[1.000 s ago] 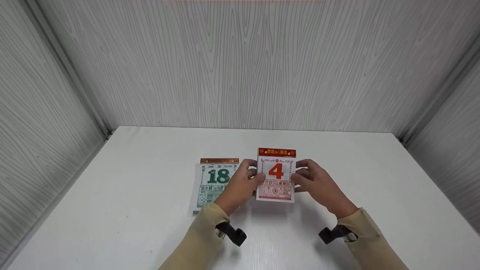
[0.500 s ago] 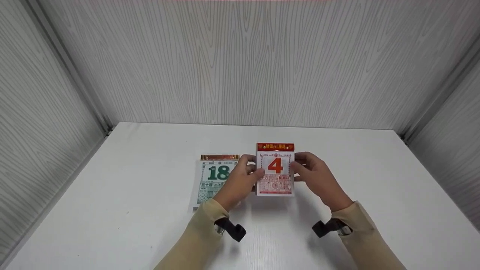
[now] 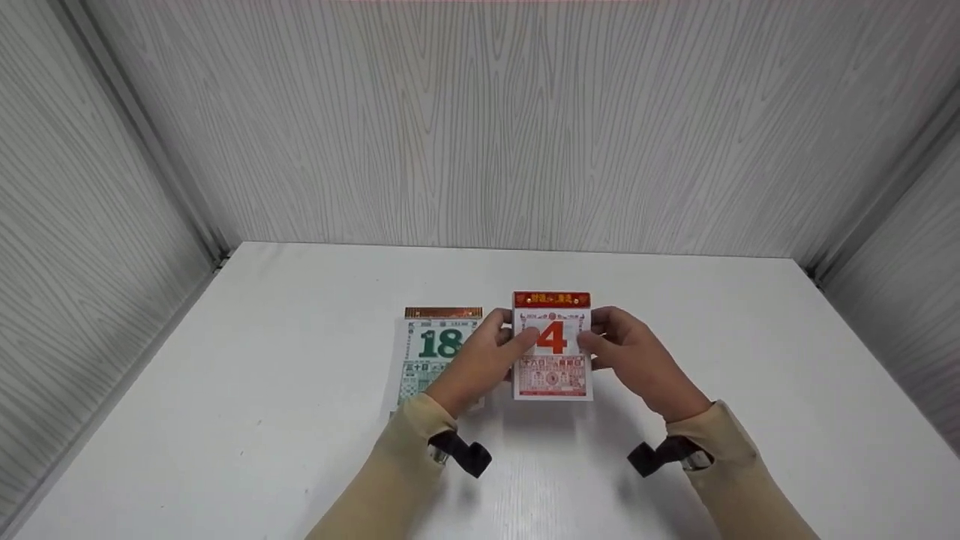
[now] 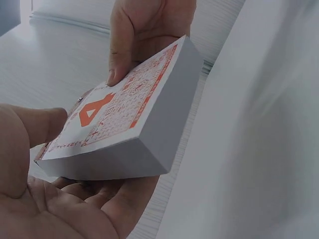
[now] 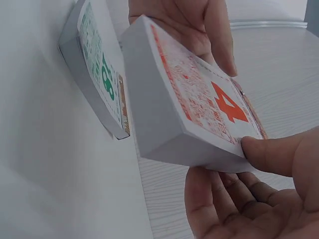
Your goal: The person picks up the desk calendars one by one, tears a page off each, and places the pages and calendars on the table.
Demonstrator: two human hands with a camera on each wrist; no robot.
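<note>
red calendar block lifted off tabletop, between my hands | left hand grips its left edge, thumb on page | right hand grips right edge | green calendar lies just left

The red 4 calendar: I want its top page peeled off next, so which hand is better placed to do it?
Probably the left hand: its thumb already lies on the page of the red 4 calendar beside the numeral, while the right hand has its thumb near the edge and fingers underneath, suiting support.
</note>
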